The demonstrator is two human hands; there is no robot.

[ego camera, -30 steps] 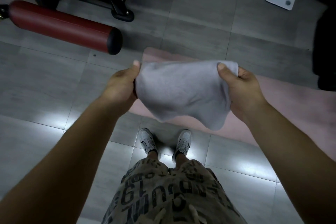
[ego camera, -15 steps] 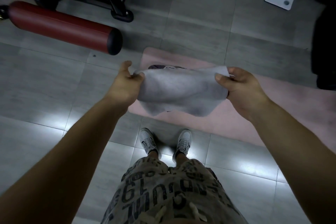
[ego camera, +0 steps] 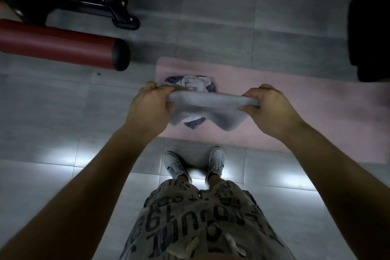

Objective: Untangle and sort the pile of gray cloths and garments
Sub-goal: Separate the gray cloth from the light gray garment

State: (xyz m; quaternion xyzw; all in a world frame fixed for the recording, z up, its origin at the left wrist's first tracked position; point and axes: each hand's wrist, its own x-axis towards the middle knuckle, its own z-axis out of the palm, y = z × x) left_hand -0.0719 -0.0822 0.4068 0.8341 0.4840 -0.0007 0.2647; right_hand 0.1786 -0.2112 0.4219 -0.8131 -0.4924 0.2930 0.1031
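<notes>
Clamped, both: left grip (ego camera: 147, 105) and right grip (ego camera: 269, 105), curled round opposite ends of one gray cloth (ego camera: 204, 102). Stretched level between them, up in the air above the pink mat (ego camera: 306, 99), sagging in two lobes along the loose lower edge. Looks soft, light and limp, probably a little stretchy; unlikely to slip or suffer from a firm pull. Best taken at corners or along one hem, to hang flat. Directly below, on the mat, a small pile (ego camera: 191, 82) of dark and white garments, mostly covered by the cloth; number and kind impossible to tell. Fingertips buried in fabric. Towel or garment: unclear.
</notes>
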